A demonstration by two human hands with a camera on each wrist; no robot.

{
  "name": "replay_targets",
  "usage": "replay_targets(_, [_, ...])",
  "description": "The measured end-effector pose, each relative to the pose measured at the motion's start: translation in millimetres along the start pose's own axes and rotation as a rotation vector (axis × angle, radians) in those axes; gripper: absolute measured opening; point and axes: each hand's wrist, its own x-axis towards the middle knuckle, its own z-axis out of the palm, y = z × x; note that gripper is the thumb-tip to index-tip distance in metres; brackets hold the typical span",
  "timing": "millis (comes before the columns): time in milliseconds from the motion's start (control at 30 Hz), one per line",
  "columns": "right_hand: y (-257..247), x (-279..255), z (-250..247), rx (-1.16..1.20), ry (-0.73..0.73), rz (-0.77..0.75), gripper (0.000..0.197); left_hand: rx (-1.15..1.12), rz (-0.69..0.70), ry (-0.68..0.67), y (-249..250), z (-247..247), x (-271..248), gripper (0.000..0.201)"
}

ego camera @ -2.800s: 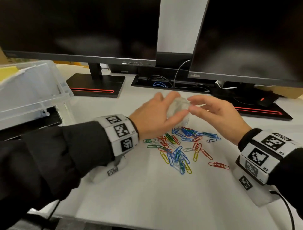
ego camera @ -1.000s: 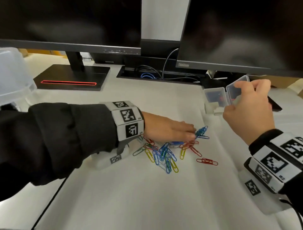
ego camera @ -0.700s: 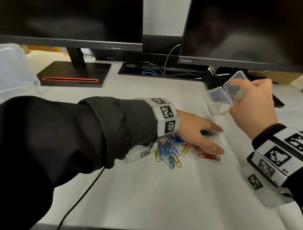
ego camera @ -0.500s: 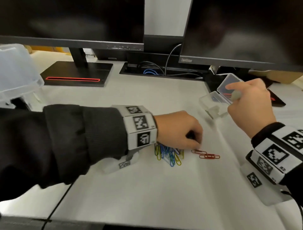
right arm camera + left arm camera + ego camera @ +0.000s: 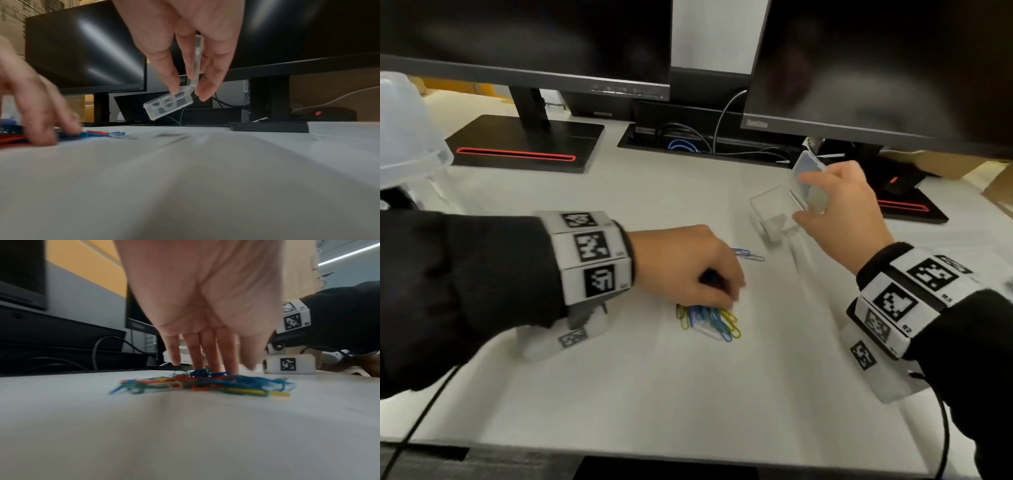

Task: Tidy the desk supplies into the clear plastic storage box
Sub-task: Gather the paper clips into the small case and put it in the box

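Observation:
Coloured paper clips (image 5: 709, 322) lie in a tight heap on the white desk, also seen in the left wrist view as paper clips (image 5: 205, 384). My left hand (image 5: 729, 294) is curled over the heap, fingertips (image 5: 226, 363) down on its far edge and thumb beside it. One stray clip (image 5: 748, 255) lies just beyond that hand. My right hand (image 5: 803, 198) pinches the lid of a small clear hinged case (image 5: 774, 205), which hangs open just above the desk. In the right wrist view the lid stands upright between the fingers and the case base (image 5: 168, 105) tilts down left. The large clear storage box (image 5: 407, 144) sits at far left.
Two monitors stand on black bases (image 5: 524, 144) at the back. A cable tray (image 5: 705, 144) with wires runs between them. Cardboard (image 5: 996, 181) shows at the far right. The desk's front edge (image 5: 688, 459) is close below the hands.
My left hand swept the scattered clips together into one heap and pulled it toward me, fingers curling in. My right hand brought the open case lower and further left.

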Motion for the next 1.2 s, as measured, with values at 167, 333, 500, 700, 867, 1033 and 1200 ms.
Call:
replay_targets(167, [-3.9, 2.2, 4.6, 0.032, -0.071, -0.013, 0.06, 0.025, -0.263, -0.098, -5.9, -8.5, -14.5, 0.086])
replay_targets(333, [-1.7, 1.9, 6.3, 0.032, -0.125, 0.006, 0.06, 0.161, -0.358, -0.282, -12.0, -9.3, -11.6, 0.099])
replay_targets(500, [-1.6, 3.4, 5.9, 0.111, -0.113, 0.011, 0.058, -0.02, -0.212, -0.097, -15.6, -9.9, -7.9, 0.041])
replay_targets(700, [-2.7, 3.2, 5.6, 0.156, -0.111, -0.002, 0.057, -0.042, -0.263, -0.074, -15.4, -10.6, -5.6, 0.017])
replay_targets(867, [-5.6, 3.4, 6.7, 0.185, -0.18, -0.022, 0.057, 0.014, -0.26, 0.068, -15.0, -14.7, -5.7, 0.013])
replay_targets(1033, [-9.5, 2.6, 10.2, 0.203, -0.276, -0.167, 0.054, 0.014, -0.161, 0.455, -10.5, -21.3, 6.2, 0.014])
replay_targets(1200, [-10.7, 1.2, 10.6, 0.278, -0.327, -0.242, 0.048, -0.052, -0.079, 0.698, -0.1, -21.3, 29.0, 0.012])
